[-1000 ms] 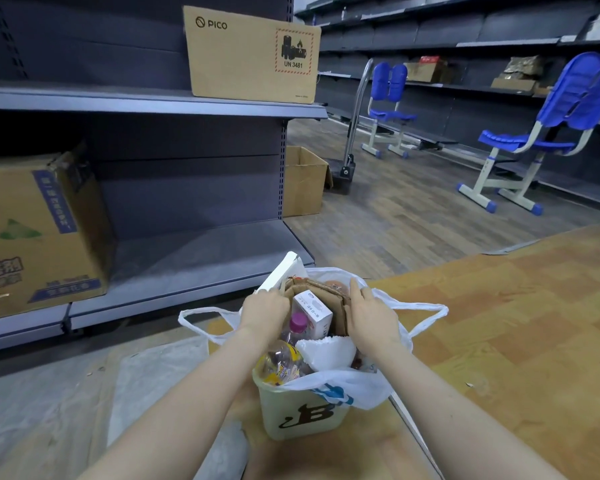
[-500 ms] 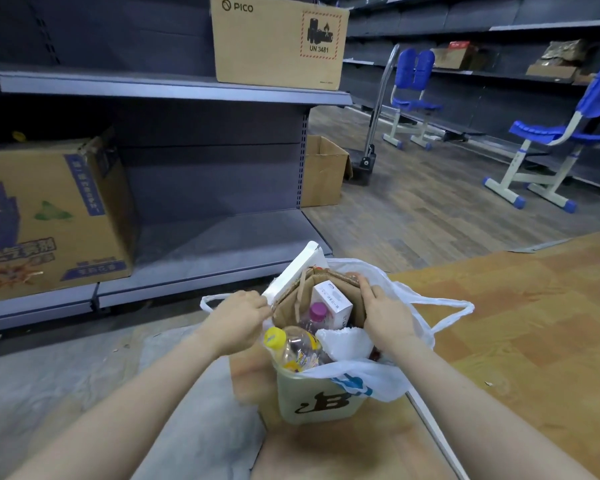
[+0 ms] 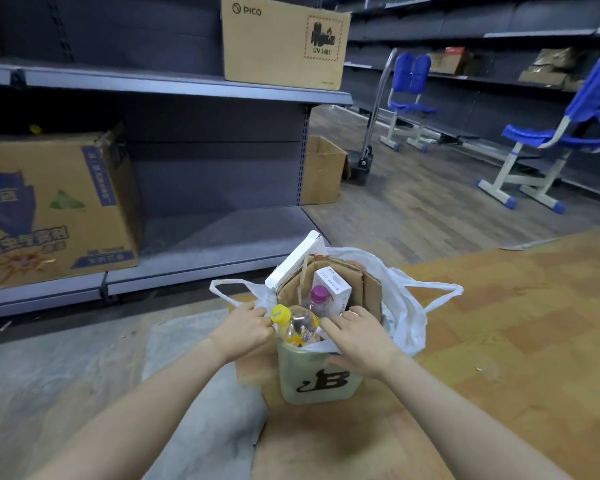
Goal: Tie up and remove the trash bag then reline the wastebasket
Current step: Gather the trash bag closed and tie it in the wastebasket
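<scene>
A pale wastebasket (image 3: 312,382) with a black letter mark stands on the floor, lined with a white trash bag (image 3: 406,306) whose handle loops stick out left and right. It is stuffed with folded cardboard (image 3: 369,289), a white box (image 3: 297,261), a small carton and two bottles, one yellow-capped (image 3: 295,327). My left hand (image 3: 246,327) grips the bag's edge at the left rim, fingers curled. My right hand (image 3: 361,341) lies over the near rim, fingers straight on the bag's edge, thumb on the basket's front wall.
Grey shelving (image 3: 194,237) runs close behind the basket, with a printed carton (image 3: 49,209) on the low shelf and a PICO box (image 3: 284,43) above. An open box (image 3: 321,171) and a hand truck (image 3: 364,161) stand beyond; blue chairs (image 3: 551,140) are at right. Clear plastic sheeting (image 3: 187,375) lies left.
My right hand has come from the far right side of the trash to the near rim. My left hand has slid slightly towards me along the left rim. The view has tilted.
</scene>
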The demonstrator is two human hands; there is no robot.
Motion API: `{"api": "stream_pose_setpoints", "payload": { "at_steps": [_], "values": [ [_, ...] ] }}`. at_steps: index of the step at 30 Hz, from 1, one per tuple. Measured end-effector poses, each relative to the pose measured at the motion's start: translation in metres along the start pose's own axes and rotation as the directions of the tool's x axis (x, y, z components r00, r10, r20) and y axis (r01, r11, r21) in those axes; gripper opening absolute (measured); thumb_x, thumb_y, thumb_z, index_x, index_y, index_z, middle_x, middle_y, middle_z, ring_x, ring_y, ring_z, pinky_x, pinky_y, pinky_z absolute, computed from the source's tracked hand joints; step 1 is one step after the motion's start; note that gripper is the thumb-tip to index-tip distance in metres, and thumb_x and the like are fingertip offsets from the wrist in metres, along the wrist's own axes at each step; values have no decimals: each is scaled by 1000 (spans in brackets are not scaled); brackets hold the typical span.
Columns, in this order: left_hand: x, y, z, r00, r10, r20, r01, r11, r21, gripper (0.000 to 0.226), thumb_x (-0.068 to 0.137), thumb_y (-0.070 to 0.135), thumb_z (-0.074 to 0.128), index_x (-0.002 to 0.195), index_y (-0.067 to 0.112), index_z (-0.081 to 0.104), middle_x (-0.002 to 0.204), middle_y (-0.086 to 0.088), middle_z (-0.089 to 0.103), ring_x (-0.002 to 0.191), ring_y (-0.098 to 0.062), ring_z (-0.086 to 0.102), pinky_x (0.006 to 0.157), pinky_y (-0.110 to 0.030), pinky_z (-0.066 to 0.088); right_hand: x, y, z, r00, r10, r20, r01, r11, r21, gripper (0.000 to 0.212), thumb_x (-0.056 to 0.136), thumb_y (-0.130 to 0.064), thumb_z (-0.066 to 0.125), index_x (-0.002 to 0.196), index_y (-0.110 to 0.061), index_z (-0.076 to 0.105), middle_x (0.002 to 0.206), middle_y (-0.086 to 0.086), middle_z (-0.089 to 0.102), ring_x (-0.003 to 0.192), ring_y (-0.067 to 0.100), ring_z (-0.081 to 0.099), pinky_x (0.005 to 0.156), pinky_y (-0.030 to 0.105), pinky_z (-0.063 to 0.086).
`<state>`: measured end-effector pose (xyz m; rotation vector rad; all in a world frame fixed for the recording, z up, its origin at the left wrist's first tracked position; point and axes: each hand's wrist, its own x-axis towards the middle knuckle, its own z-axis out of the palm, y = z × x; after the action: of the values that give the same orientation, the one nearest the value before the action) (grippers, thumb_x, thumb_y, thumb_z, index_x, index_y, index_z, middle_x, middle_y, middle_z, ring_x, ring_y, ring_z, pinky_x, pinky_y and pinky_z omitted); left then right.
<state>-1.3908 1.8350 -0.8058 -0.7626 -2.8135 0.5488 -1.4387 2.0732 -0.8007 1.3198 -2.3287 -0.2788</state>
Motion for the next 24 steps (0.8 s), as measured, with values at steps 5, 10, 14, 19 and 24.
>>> {"api": "stream_pose_setpoints", "payload": {
  "at_steps": [5,10,14,19,24],
  "values": [
    [-11,-4,-7,999,33,-31,-32,999,25,49,22,1,84,55,17,52,41,4,47,29,-16,42,33,-16,28,-3,-3,-3,997,45,66,-47,999,21,68,33,-24,85,83,-18,40,38,-4,49,29,18,46,42,18,23],
    [-23,-13,-21,982,46,-182,-35,998,60,74,25,-4,81,75,16,30,46,1,47,29,-18,40,28,-19,23,-2,0,-11,996,76,47,-77,997,25,58,13,-10,80,64,-18,53,37,-5,47,29,14,46,40,16,15],
    [-23,-21,-37,974,-21,-227,35,998,57,78,20,-8,80,78,14,32,53,-1,52,28,-20,40,26,-19,21,4,4,-23,992,86,-91,-78,994,80,17,43,-6,68,51,-15,57,49,-4,51,40,16,51,36,17,22],
    [-27,-33,-46,961,-107,-254,125,991,55,79,22,-13,80,82,15,36,59,-2,54,28,-24,40,37,-20,8,12,1,-32,972,148,-183,-114,977,183,11,60,-6,65,59,-14,58,53,-3,52,44,18,53,38,17,23],
    [-39,-31,-40,983,6,-183,11,996,94,73,27,-8,80,79,14,34,60,-1,54,29,-22,40,35,-20,10,21,-15,-35,998,-10,-66,20,987,162,23,56,-22,83,57,-21,60,51,-8,54,40,15,53,36,17,20]
  ]
}}
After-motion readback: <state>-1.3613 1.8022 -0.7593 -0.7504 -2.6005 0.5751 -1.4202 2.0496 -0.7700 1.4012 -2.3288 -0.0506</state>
